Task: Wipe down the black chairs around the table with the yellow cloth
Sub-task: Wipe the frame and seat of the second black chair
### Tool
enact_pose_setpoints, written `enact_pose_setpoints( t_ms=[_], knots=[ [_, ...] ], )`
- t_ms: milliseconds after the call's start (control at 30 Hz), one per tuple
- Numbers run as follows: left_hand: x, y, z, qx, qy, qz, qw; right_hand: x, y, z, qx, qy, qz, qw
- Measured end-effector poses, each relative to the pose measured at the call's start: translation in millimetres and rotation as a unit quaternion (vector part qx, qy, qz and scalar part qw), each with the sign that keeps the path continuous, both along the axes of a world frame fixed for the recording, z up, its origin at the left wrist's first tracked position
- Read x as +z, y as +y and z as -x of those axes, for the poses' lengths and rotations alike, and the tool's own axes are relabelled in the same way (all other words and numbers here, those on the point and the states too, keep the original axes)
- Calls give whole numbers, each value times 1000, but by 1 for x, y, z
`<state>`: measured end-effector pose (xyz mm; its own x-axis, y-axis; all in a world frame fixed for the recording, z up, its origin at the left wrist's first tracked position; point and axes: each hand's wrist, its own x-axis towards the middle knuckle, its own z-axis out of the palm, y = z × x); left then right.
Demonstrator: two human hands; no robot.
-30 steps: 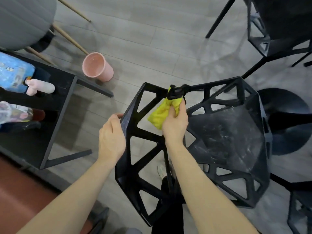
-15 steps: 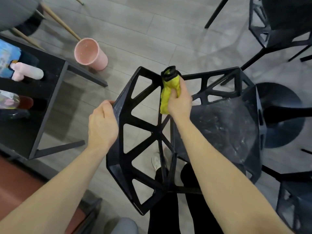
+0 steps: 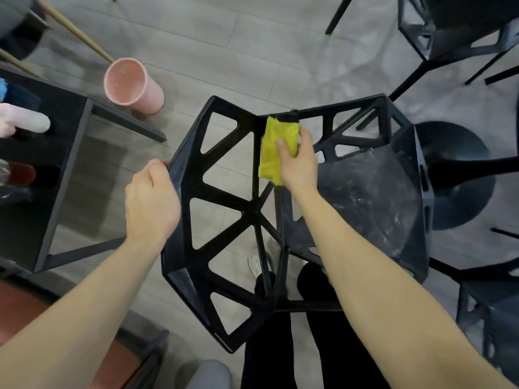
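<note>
A black chair (image 3: 252, 211) with a latticed back of triangular cut-outs stands right below me, its scuffed seat to the right. My left hand (image 3: 151, 203) grips the left edge of the backrest. My right hand (image 3: 297, 161) holds the yellow cloth (image 3: 276, 147) wrapped round an upright strut of the backrest, just under the top rim. Part of the cloth is hidden under my fingers.
A pink bucket (image 3: 133, 85) lies tipped on the grey floor at upper left. A black table (image 3: 56, 175) with bottles stands at the left. More black chairs (image 3: 438, 32) stand at top right and lower right. A round black table base (image 3: 460, 175) sits to the right.
My right hand has slid the cloth from the top corner of the backrest down along the strut. My left hand has kept its grip on the left edge.
</note>
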<state>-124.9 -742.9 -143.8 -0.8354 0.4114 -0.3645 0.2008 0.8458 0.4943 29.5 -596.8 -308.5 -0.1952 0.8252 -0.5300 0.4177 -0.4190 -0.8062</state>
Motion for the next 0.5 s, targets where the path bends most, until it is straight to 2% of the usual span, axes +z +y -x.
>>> enact_pose_setpoints(
  t_ms=[100,167,267,367,433,500],
  knots=[
    [2,2,1,2,4,3,1000,14,18,45,115,-27,-103,988],
    [1,3,2,-3,1,11,1000,9,0,44,154,-45,-99,982],
    [0,1,4,1,-3,6,1000,-15,-64,0,207,-47,-62,975],
    [2,0,2,8,-4,-5,1000,-23,-134,-61,296,-78,41,951],
    [2,2,2,7,-4,-17,1000,-19,-145,-78,279,-102,105,949],
    [2,2,2,5,-5,-17,1000,-11,-136,-69,205,-96,125,966]
  ],
)
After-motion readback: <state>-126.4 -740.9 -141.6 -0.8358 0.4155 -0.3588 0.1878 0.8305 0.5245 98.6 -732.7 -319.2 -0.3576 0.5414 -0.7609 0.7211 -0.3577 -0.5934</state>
